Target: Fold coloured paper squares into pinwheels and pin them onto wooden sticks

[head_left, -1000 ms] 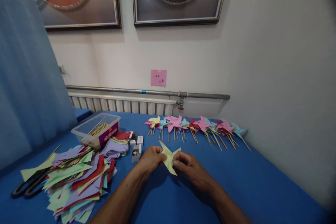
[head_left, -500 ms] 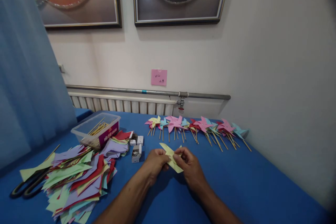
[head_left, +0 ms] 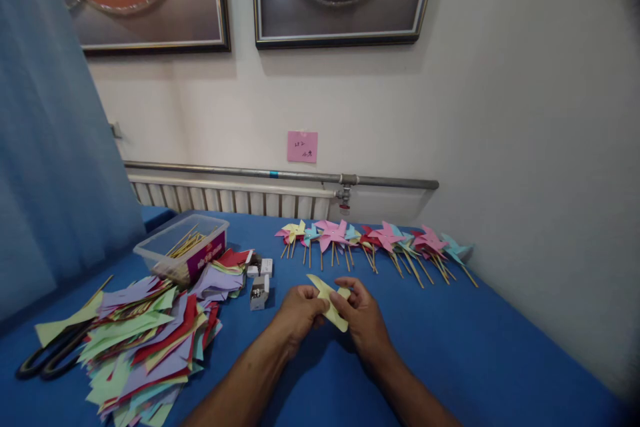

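Yellow paper (head_left: 335,315), folded, sits near the middle of my feed, held by two bare hands over the blue table (head_left: 450,347). On its left the left hand (head_left: 299,312) pinches it, thumb laid on top and fingers curled behind. On its right the right hand (head_left: 364,319) pinches it too, thumb against the paper and forefinger arched over it. How the fingertips meet underneath I cannot tell from my end.

Left of the yellow paper and a little beyond it, I see a small open box (head_left: 259,293) with shiny bits inside, and just behind that more little white boxes (head_left: 267,267). Farther left of the yellow paper lies a small heap of coloured sheets (head_left: 220,280), next to a clear plastic tub (head_left: 209,255) that has a purple label and thin sticks (head_left: 185,245) in it. Well to the left of the yellow paper, nearer me, a large pile of cut sheets (head_left: 145,347) fans out, with black scissor handles (head_left: 53,357) showing past it.

Beyond the yellow paper, a row of pinwheels (head_left: 333,235) on sticks runs along the back and off to its right. Past those, a pink note (head_left: 302,147) hangs on the wall above a grey pipe (head_left: 300,177).
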Available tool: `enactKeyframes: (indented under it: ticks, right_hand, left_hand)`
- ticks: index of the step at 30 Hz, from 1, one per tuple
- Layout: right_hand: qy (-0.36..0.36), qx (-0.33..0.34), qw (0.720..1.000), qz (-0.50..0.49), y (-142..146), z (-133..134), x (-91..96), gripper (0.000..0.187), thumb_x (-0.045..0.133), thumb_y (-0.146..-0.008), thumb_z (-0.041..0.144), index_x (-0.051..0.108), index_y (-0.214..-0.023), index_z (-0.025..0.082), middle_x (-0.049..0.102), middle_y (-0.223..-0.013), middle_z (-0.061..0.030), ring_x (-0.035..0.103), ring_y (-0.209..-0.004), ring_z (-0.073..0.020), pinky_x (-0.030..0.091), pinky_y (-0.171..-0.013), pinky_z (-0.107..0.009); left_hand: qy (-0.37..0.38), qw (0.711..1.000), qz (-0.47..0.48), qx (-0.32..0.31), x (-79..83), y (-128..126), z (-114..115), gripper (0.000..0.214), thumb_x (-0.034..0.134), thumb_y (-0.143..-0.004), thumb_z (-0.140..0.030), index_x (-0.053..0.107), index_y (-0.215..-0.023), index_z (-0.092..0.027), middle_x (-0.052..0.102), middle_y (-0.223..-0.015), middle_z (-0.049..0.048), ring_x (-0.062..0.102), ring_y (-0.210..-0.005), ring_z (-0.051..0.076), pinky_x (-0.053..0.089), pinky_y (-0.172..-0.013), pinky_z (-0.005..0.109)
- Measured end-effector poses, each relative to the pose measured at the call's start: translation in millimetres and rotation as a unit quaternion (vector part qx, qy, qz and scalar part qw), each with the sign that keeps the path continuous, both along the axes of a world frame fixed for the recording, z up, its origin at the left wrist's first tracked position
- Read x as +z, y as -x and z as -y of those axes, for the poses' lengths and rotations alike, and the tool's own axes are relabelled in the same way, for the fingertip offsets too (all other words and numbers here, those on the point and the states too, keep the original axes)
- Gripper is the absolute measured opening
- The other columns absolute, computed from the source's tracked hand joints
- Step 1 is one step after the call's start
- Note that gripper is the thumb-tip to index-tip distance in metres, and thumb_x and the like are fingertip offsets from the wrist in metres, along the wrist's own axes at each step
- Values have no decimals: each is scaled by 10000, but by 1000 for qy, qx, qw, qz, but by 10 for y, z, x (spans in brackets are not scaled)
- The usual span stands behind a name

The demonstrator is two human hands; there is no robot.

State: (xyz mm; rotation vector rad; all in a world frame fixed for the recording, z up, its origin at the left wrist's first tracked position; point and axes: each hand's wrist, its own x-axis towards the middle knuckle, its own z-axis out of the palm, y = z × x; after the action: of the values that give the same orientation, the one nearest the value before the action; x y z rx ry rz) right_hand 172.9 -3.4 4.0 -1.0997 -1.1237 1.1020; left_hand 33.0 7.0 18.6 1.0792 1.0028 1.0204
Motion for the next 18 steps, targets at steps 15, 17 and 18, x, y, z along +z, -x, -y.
enactKeyframes:
  ticks: [15, 17, 18]
  right_hand:
    - [15, 74, 997, -35, -33, -3, 3, 548, 841, -633, 583, 574, -926, 206, 607, -595, 50, 524, -479, -112, 373, -495, -227]
    - [12, 82, 996, -20, -30, -6, 6, 521, 842, -638, 572, 577, -894, 204, 604, -592, 50, 514, -483, -107, 369, -499, -225]
    - [11, 86, 996, -13, -26, -4, 8, 512, 843, -638, 568, 578, -880, 203, 603, -592, 50, 512, -486, -106, 369, -502, -225]
  left_hand:
    - [-12, 999, -5, -31, 70, 61, 23, 237, 740, -579, -324, 596, -641, -147, 587, -545, 2, 495, -482, 100, 350, -519, 237]
    - [-14, 1000, -12, -23, 74, 56, 24, 224, 735, -581, -311, 582, -620, -152, 577, -530, -1, 485, -474, 96, 341, -514, 236]
    - [-14, 1000, -15, -19, 77, 50, 24, 214, 729, -580, -300, 573, -608, -156, 566, -517, -6, 476, -467, 94, 333, -508, 234]
